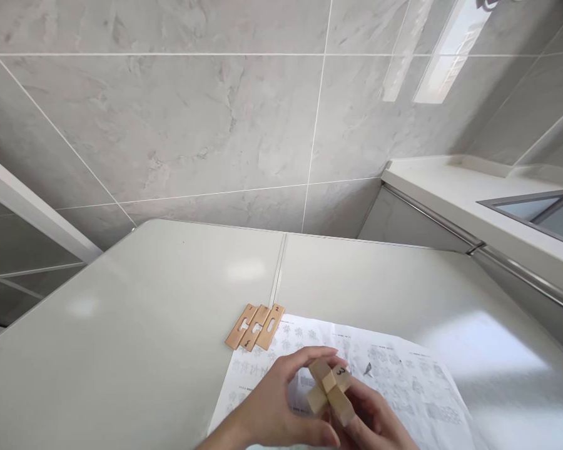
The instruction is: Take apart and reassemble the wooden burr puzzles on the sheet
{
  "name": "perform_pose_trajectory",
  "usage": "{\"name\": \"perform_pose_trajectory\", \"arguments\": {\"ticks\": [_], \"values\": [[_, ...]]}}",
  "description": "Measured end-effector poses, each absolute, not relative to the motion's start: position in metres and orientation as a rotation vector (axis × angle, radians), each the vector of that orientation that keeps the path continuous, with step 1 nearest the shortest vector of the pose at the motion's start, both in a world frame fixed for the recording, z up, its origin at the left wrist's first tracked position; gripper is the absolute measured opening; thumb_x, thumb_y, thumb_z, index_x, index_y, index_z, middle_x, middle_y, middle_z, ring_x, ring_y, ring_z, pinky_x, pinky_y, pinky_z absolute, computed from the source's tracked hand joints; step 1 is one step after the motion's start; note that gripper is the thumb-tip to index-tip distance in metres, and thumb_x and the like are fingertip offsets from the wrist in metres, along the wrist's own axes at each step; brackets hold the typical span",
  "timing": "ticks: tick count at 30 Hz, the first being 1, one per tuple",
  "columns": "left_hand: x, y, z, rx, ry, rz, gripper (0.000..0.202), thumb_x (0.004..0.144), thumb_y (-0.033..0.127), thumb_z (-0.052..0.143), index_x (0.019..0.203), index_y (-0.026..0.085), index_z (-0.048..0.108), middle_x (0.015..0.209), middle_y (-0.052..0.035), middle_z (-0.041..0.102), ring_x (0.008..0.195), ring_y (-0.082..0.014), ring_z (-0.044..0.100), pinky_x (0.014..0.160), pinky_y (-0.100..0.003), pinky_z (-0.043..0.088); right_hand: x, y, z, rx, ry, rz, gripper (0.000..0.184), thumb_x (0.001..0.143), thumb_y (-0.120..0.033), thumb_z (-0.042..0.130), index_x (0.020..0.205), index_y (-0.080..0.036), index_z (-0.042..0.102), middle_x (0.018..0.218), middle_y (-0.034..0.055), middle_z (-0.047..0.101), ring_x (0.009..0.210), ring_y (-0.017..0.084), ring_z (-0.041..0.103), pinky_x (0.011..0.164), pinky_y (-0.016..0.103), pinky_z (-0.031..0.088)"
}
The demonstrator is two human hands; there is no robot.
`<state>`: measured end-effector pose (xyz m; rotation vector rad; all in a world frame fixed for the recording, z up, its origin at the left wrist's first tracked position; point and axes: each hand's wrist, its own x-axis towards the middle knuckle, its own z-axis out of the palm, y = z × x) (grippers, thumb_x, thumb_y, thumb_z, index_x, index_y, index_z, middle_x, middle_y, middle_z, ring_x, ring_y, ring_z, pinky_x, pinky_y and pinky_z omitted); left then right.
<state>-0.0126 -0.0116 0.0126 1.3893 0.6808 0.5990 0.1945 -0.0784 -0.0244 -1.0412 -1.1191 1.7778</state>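
Observation:
Both my hands hold a small wooden puzzle assembly [331, 389] of crossed notched bars, one marked "3", above a printed instruction sheet [403, 381]. My left hand [272, 409] curls over its left side with fingers pinching the top. My right hand [375, 419] grips it from below and the right. Three loose flat wooden pieces [256, 326] with slots and handwritten numbers lie side by side on the grey table [145, 325], just beyond the sheet's upper left corner.
The table has a seam running down its middle and stands against a grey tiled wall [192, 125]. A white counter [473, 200] with a metal-framed inset lies to the right, a shelf edge to the left.

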Motion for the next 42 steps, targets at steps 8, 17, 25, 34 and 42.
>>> {"name": "perform_pose_trajectory", "arguments": {"ticks": [8, 17, 25, 34, 42], "values": [[-0.011, -0.015, 0.012, 1.311, 0.695, 0.634, 0.094, 0.065, 0.037, 0.106, 0.147, 0.027, 0.061, 0.148, -0.0164, 0.07, 0.139, -0.0396, 0.065, 0.118, -0.056, 0.049, 0.186, -0.079, -0.027, -1.156, -1.221, 1.465, 0.044, 0.101, -0.066, 0.067, 0.1, -0.022, 0.072, 0.076, 0.0031, 0.065, 0.067, 0.021, 0.057, 0.068, 0.033, 0.047], [-0.011, -0.012, 0.017, 1.455, 0.777, 0.667, 0.079, 0.062, 0.023, 0.1, 0.135, 0.027, 0.072, 0.134, -0.0095, 0.076, 0.122, -0.0349, 0.073, 0.108, -0.046, 0.055, 0.197, -0.078, -0.011, -1.198, -1.088, 1.445, 0.052, 0.103, -0.075, 0.057, 0.095, -0.025, 0.069, 0.074, 0.0005, 0.061, 0.068, 0.021, 0.053, 0.068, 0.033, 0.044], [-0.011, -0.012, 0.01, 1.413, 0.711, 0.67, 0.076, 0.064, 0.022, 0.098, 0.134, 0.028, 0.07, 0.136, -0.0086, 0.076, 0.128, -0.0343, 0.071, 0.108, -0.042, 0.055, 0.199, -0.075, -0.017, -1.142, -0.932, 1.743, 0.061, 0.092, -0.083, 0.067, 0.085, -0.022, 0.073, 0.072, 0.0028, 0.069, 0.069, 0.022, 0.061, 0.072, 0.034, 0.049], [-0.013, -0.01, 0.007, 1.306, 0.678, 0.652, 0.066, 0.063, 0.029, 0.098, 0.124, 0.023, 0.071, 0.128, -0.0122, 0.081, 0.112, -0.0333, 0.078, 0.094, -0.04, 0.059, 0.192, -0.075, -0.013, -1.058, -1.165, 1.945, 0.066, 0.09, -0.085, 0.067, 0.09, -0.019, 0.073, 0.069, 0.0001, 0.059, 0.061, 0.014, 0.051, 0.061, 0.029, 0.038], [-0.011, -0.012, 0.017, 1.445, 0.702, 0.721, 0.061, 0.061, 0.031, 0.098, 0.117, 0.024, 0.076, 0.118, -0.0073, 0.083, 0.104, -0.0293, 0.078, 0.095, -0.037, 0.058, 0.188, -0.072, -0.02, -1.016, -1.301, 1.778, 0.072, 0.088, -0.09, 0.062, 0.078, -0.019, 0.066, 0.066, -0.0019, 0.048, 0.059, 0.013, 0.042, 0.055, 0.027, 0.033]]}}
